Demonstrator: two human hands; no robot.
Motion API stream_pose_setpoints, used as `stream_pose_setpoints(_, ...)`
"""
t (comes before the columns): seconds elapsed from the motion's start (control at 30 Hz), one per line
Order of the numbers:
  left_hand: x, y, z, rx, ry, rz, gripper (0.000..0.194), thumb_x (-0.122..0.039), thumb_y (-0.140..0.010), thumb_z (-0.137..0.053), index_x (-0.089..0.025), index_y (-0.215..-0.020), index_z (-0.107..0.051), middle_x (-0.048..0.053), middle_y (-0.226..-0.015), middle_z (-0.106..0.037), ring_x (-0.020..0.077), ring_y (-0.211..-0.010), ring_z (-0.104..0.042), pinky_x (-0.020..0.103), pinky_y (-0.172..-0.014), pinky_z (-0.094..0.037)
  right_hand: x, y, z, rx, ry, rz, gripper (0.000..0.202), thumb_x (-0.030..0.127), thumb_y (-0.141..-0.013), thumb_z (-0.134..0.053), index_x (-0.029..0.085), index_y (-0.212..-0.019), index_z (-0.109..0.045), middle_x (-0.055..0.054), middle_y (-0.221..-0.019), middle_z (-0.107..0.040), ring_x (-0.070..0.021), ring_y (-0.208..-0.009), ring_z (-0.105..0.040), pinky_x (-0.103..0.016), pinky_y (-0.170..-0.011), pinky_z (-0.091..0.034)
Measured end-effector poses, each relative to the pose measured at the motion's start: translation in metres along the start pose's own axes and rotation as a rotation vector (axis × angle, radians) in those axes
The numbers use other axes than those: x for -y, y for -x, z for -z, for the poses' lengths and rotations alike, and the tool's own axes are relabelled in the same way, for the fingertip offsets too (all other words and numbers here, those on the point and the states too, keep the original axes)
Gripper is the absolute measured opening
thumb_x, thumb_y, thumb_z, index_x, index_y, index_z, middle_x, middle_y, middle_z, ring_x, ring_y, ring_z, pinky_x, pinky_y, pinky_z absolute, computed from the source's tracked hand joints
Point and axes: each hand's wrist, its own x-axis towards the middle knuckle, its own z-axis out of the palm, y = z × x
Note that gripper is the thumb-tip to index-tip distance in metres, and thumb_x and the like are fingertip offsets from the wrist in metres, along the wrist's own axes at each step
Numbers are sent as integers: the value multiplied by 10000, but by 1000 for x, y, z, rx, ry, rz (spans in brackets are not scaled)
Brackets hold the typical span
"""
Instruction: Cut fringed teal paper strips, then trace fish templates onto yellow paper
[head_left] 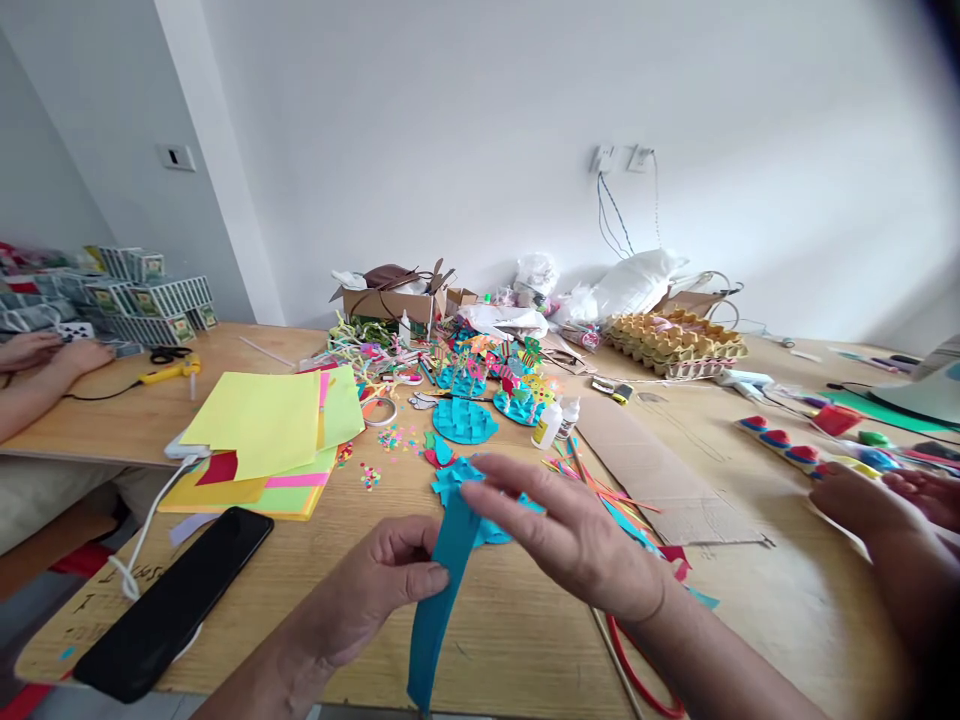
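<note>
My left hand (397, 575) pinches a blue paper strip (444, 590) between thumb and fingers, the strip's lower end hanging towards the table edge. At the strip's top end are the fingertips of my right hand (555, 530), closed on it; its thumb is hidden. Just behind lies a blue piece covered with upright paper tabs (495, 530), partly covered by my right hand. Farther back sits a similar blue disc (463, 421), and beyond it more blue bases carry colourful paper shapes (525, 385). Two small glue bottles (547, 424) stand to the right of that disc.
Coloured paper sheets (262, 425) and a black phone (176, 600) lie left. A cardboard strip (667, 470) and egg trays (675, 340) are right. A yellow glue gun (171, 370) is far left. Other people's hands (862, 505) work at both sides.
</note>
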Motion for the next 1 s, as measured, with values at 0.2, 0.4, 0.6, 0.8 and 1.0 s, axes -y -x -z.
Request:
stream_pose_setpoints(0.2, 8, -10, -16, -318, 112, -154, 84, -252, -759, -609, -187, -787, -654, 3, -712, -577, 154, -750, -496, 262, -732, -384, 15, 22, -37, -69, -509, -696, 212, 327, -864, -480, 174, -809, -616, -17, -702, -640, -125, -640, -587, -205, -577, -457)
stream_pose_setpoints(0.4, 29, -28, -29, -420, 189, -187, 149, -290, -786, -591, -172, -697, -576, -36, -599, -501, 77, -543, -420, 170, -516, -366, 45, 29, -84, -77, -674, -870, 440, 514, -835, -408, 150, -622, -534, -19, -561, -542, -119, -536, -481, -207, -495, -360)
stream_pose_setpoints(0.6, 40, -33, -31, -447, 111, -151, 214, -382, -771, -593, -176, -718, -581, -50, -548, -478, 43, -366, -326, 149, -301, -225, 39, 33, -88, -80, -1017, -915, 465, 565, -835, -356, 178, -606, -473, -12, -516, -526, -114, -498, -489, -205, -506, -373)
stream_pose_setpoints(0.8, 25, -31, -14, -397, 95, -286, 183, -293, -764, -633, -227, -933, -658, 5, -799, -651, 125, -733, -576, 205, -686, -464, 36, 41, -89, 38, -1410, -1052, 489, 663, -715, -476, 177, -659, -464, 20, -488, -488, -82, -415, -430, -172, -412, -320)
stream_pose_setpoints(1.0, 19, -28, 1, -380, 295, -278, 333, -337, -702, -689, -260, -1024, -652, 42, -946, -688, 157, -812, -608, 225, -712, -477, 39, 45, -90, 147, -1528, -1099, 509, 661, -672, -543, 155, -686, -490, 21, -519, -511, -48, -397, -384, -149, -405, -302)
